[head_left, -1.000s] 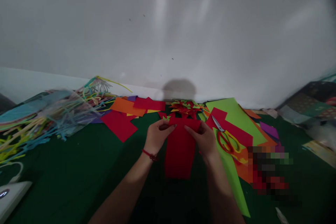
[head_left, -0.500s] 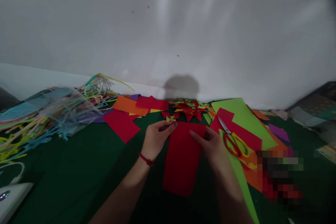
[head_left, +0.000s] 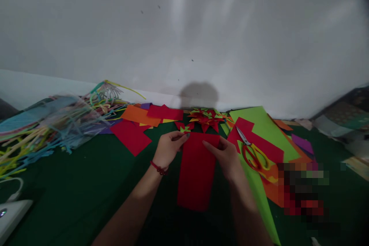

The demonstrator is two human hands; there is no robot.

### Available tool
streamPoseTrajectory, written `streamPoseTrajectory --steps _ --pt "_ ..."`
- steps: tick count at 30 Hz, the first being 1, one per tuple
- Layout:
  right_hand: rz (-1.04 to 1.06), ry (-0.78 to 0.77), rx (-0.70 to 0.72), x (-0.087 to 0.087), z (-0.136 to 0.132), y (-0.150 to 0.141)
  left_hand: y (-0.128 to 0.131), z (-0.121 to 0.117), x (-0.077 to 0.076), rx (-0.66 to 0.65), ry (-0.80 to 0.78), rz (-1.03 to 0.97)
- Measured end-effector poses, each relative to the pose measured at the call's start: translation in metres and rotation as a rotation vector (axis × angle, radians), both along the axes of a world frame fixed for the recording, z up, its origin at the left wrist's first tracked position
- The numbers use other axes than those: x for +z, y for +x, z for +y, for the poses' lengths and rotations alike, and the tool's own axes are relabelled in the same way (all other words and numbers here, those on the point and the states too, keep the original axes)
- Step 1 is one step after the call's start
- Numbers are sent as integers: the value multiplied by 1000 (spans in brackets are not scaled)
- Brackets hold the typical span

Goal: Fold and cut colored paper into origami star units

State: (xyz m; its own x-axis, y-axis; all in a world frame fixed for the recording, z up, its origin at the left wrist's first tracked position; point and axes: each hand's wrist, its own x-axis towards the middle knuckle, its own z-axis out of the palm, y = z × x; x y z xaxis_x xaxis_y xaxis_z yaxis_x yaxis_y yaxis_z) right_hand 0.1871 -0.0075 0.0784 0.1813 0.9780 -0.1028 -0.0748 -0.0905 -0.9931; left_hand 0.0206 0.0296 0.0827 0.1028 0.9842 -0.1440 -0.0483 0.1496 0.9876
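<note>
A long red sheet of paper [head_left: 197, 177] hangs between my hands, its top edge held level and its lower end toward me. My left hand [head_left: 170, 147] pinches the top left corner with thumb and fingers. At the top right corner my right hand [head_left: 226, 155] grips the sheet, thumb flat on the front and fingers behind it. Just beyond the sheet lie a small red and green folded paper piece [head_left: 184, 127] and a pile of pointed red, green and yellow paper shapes [head_left: 207, 118].
Scissors [head_left: 253, 155] with red and yellow handles rest on coloured paper at right, beside a large lime green sheet [head_left: 261, 123]. Left are red [head_left: 132, 138] and orange paper [head_left: 141, 114] and bundled pipe cleaners [head_left: 69, 127]. A white device [head_left: 15, 215] with a cable sits front left.
Both hands and the red sheet have shifted slightly left in view, along with the whole scene. The grip on both top corners stays the same.
</note>
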Motion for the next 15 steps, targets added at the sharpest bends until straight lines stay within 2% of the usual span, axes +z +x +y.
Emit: streamPoseTrajectory --steps 8,15 --pt "21 -2 -67 19 -10 3 3 -12 7 -32 113 -43" --pt "41 -5 -17 28 -14 5 2 -16 12 10 130 26"
